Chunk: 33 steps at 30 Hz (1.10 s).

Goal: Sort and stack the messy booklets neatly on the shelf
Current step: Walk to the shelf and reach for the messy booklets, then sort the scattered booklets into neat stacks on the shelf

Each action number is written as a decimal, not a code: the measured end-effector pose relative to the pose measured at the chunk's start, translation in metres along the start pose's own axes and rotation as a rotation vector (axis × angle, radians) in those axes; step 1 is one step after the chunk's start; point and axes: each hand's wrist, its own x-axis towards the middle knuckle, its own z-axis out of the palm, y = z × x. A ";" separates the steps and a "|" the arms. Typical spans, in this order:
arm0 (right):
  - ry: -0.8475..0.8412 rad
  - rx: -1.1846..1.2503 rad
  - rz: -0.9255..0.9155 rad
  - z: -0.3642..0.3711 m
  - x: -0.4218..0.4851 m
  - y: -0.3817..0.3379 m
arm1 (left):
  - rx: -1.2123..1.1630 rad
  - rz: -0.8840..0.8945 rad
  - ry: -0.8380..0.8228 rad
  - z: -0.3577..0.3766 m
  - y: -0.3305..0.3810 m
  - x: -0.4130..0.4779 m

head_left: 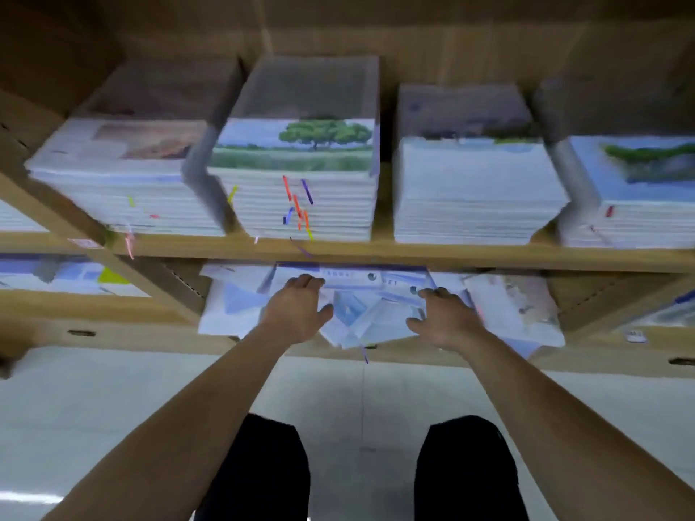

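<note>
The messy booklets (376, 321) lie on the lower shelf (150, 338), in the middle compartment, spread at crossed angles from its back towards the front edge; one corner of the pile juts out past that edge. Both hands are on the pile. The left hand (297, 306) lies on its left-middle part, back upward, with the thumb stuck out to the right and the fingers bent down at the far end. The right hand (443, 317) lies on its right-middle part, with the thumb stuck out to the left and the fingers bent down onto a cover. Between the two thumbs a pale blue cover shows. The picture is blurred, and I cannot tell whether either hand grips a booklet or only rests on the pile. More loose booklets lie beside the right hand, towards the right end of the compartment. On the upper shelf (451, 255) four neat stacks stand in a row along the front edge: a left stack (124, 182), a second stack (301, 189) whose top cover shows a green tree, a third stack (474, 189) and a right stack (639, 197) cut by the picture's edge. Coloured tabs (297, 204) stick out of the second stack's front side. In the lower shelf's left compartment lie other booklets (56, 276). Below is a pale floor (113, 426), with the person's dark knees (263, 475) near the bottom.
</note>
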 end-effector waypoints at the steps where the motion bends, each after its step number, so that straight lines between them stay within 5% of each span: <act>1: 0.044 0.007 -0.009 0.017 0.020 0.004 | 0.006 0.009 0.054 0.017 -0.013 0.016; 10: 0.420 0.009 -0.085 0.131 0.073 0.029 | -0.032 0.165 0.460 0.131 -0.069 0.045; 21: 0.407 -0.025 -0.128 0.182 -0.064 0.017 | -0.143 0.088 0.381 0.169 -0.056 -0.096; 27: 0.559 0.035 -0.146 0.159 -0.026 0.019 | -0.111 0.171 0.462 0.154 -0.045 -0.065; 33: 0.784 0.206 0.022 0.121 0.036 0.079 | -0.075 0.362 0.529 0.142 0.019 0.017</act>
